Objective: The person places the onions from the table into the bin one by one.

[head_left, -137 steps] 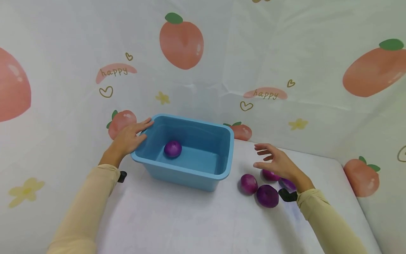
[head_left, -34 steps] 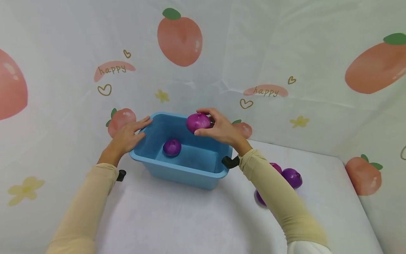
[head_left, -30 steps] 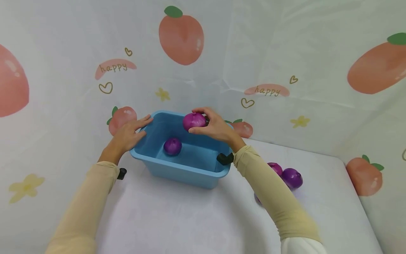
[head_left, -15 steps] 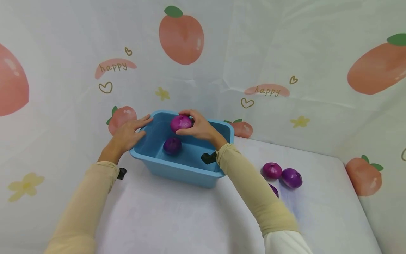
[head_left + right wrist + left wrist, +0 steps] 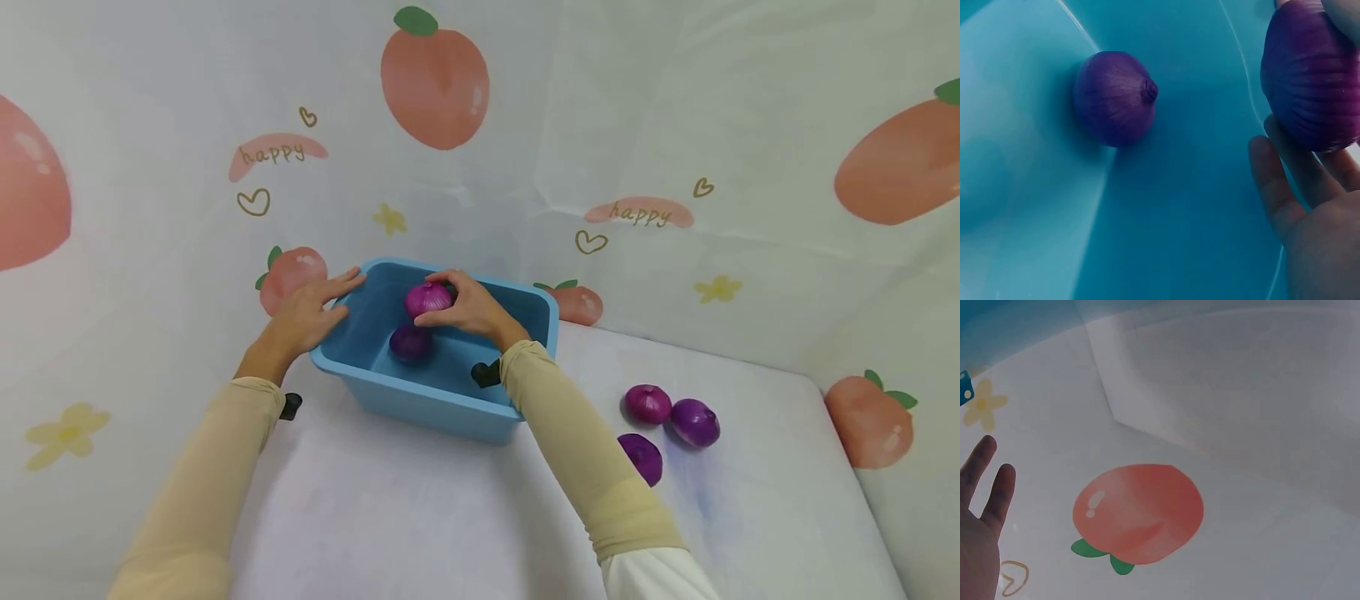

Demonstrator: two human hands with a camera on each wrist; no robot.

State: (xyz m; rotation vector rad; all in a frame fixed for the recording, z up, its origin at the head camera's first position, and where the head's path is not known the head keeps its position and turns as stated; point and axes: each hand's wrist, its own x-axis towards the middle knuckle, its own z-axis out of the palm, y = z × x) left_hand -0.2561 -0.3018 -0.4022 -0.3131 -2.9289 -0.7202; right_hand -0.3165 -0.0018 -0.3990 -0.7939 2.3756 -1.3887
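Note:
My right hand [image 5: 476, 310] grips a red onion [image 5: 427, 300] inside the blue plastic tub [image 5: 438, 418], near its back wall. A second red onion [image 5: 410, 343] lies on the tub floor, just below the held one. In the right wrist view, fingers and thumb surround the held onion [image 5: 1310, 81], while the other onion [image 5: 1113, 100] sits apart, its stem end visible. My left hand [image 5: 303, 315] rests on the tub's left rim with fingers extended. The left wrist view catches only part of that hand [image 5: 982, 544], two fingers straight.
On the white table [image 5: 420, 517], right of the tub, lie three more red onions: a pinkish one [image 5: 648, 405], a purple one [image 5: 694, 423] and a dark one [image 5: 645, 458] partly behind my right sleeve. A fruit-printed cloth [image 5: 517, 125] hangs behind.
My right hand has picked up an onion from the group on the right, carried it left over the tub and lowered it inside. The left hand stays on the rim.

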